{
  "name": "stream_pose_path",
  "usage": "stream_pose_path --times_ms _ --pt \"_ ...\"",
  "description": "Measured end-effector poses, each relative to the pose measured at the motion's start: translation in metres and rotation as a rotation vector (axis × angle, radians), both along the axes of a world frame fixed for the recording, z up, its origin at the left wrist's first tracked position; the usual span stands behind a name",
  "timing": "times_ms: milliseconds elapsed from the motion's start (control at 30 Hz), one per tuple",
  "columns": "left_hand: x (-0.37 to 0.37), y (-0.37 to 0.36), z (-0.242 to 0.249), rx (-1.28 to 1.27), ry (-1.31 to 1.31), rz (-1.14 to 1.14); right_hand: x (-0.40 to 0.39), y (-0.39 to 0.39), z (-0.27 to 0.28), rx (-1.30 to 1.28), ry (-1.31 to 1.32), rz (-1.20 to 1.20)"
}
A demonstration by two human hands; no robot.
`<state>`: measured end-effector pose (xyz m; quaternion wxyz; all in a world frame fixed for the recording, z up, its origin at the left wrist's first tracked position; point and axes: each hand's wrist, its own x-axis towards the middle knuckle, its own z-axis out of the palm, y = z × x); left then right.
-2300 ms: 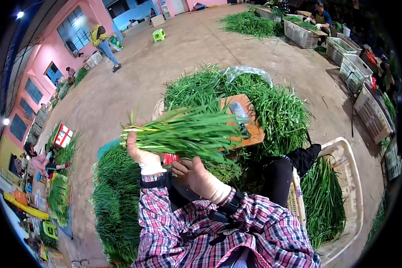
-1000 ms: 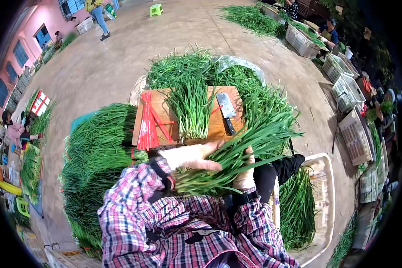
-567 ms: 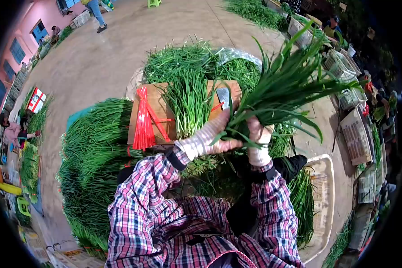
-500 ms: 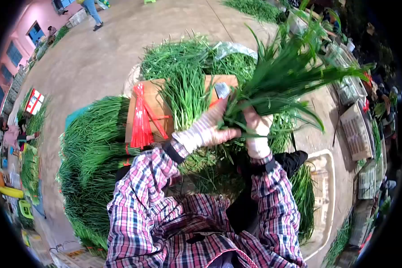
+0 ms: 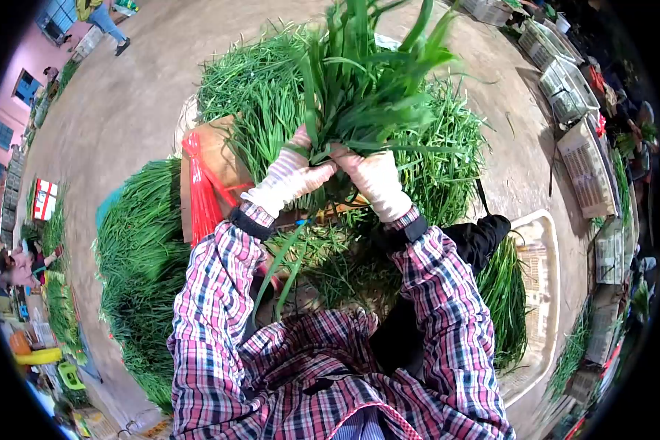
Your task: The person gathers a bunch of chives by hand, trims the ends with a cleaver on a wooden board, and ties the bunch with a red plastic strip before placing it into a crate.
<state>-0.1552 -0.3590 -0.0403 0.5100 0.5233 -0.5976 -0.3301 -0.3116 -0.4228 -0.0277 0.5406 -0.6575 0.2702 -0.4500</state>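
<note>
A bunch of long green leaves (image 5: 359,88) stands up between my hands, its upper blades blurred. My left hand (image 5: 293,172), in a striped fingerless covering, is closed around the lower left of the bunch. On the right side of it, my right hand (image 5: 367,172) grips the same bunch, close to my left. Below and behind the hands, a cardboard sheet (image 5: 224,158) carries red plastic ties (image 5: 204,192) and a pile of thin green stalks (image 5: 271,139). Loose trimmings (image 5: 330,257) lie beneath my wrists.
Bundled greens (image 5: 143,271) are stacked at left, with a heap of greens (image 5: 447,147) at right. A pale plastic crate (image 5: 546,293) holds more leaves beside a black item (image 5: 484,238). Crates (image 5: 587,169) line the far right. Other people (image 5: 26,265) are in the left distance.
Both hands have moved left with the bunch, which now points upward instead of to the right. The heap of greens at right shows more fully, and the view has shifted.
</note>
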Motion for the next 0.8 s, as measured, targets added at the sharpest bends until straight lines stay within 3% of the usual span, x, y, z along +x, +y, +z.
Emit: stream_pose_path --times_ms 67,100,233,367,400,500,533,633,667,767,800 --pt "0.007 -0.01 -0.007 0.1 0.133 -0.053 -0.004 0.002 0.01 0.207 -0.166 0.132" --pt "0.003 -0.001 0.011 0.147 0.095 -0.051 -0.006 0.006 0.02 0.31 -0.25 0.198" --pt "0.0 0.033 0.07 0.362 0.062 -0.043 -0.012 0.006 0.026 0.192 -0.108 0.348" --pt "0.028 0.06 0.073 0.237 0.302 -0.136 -0.015 0.038 0.051 0.098 0.026 0.543" --pt "0.027 0.064 0.08 0.16 0.379 -0.211 -0.017 0.047 0.067 0.191 0.23 0.57" --pt "0.006 0.078 0.087 0.049 0.387 -0.186 -0.011 0.058 0.064 0.081 0.255 0.661" --pt "0.0 0.087 0.087 0.06 0.364 -0.153 -0.015 0.065 0.075 0.105 0.37 0.694" --pt "-0.008 0.116 0.088 0.12 0.268 -0.163 0.001 0.1 0.035 -0.158 -0.005 0.546" --pt "-0.005 0.133 0.086 0.109 0.174 -0.141 0.001 0.11 0.033 -0.025 0.327 0.675" --pt "0.011 0.184 0.052 0.259 0.446 0.032 0.003 0.141 0.018 -0.029 0.079 0.812" --pt "-0.002 0.2 0.068 0.199 0.471 0.127 -0.009 0.145 0.032 -0.187 0.2 0.741"
